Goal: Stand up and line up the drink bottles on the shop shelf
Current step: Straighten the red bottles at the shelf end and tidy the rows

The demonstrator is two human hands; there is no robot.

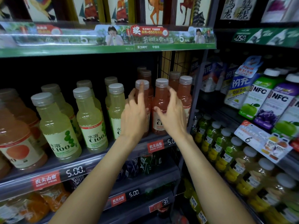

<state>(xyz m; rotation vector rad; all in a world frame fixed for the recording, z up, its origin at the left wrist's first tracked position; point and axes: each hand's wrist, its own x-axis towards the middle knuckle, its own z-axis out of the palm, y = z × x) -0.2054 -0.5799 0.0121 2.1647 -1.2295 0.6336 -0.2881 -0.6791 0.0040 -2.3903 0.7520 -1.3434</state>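
- Lining-up step: left hand [135, 117] grips a pink bottle [143, 101] near the shelf's front edge [100, 157], forefinger on its cap.
- Right hand [173, 117], fingers spread loose, reaches round the neighbouring pink bottle [160, 107]; next, I judge, squaring both forward.

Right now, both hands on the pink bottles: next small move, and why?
Probably slide the left pink bottle into line with the middle pink bottle. The left hand is already on it, index finger up at the cap, while the right hand is cupped at the middle one. All visible bottles stand upright, so only alignment seems left; the exact offset is hard to judge.
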